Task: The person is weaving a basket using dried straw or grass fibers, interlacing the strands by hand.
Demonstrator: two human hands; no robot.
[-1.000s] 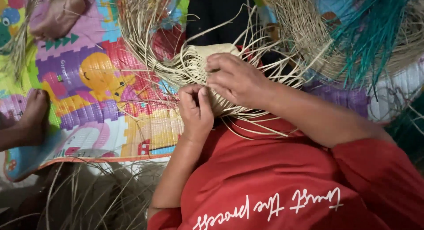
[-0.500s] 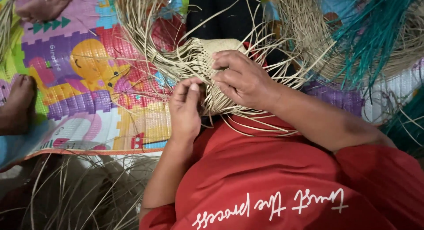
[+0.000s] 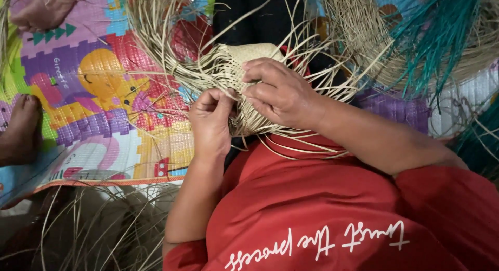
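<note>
Straw piece (image 3: pixel 249 55) (one, half-woven) is gripped by two hands, left hand (image 3: pixel 210 123) fingers pinching strands, right hand (image 3: pixel 280 91) pressing.

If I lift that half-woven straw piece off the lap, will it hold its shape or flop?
The woven straw piece probably keeps its shape only in the tight plaited patch; the loose strands fan out and would likely droop and snag. It looks light. The left hand and right hand both grip it, which suggests it needs steadying.

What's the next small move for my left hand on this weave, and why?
Probably draw the pinched straw strand snug into the woven panel. Your left hand pinches it right at the panel's edge, your right hand presses the panel flat, and loose strands fan out unwoven.
</note>
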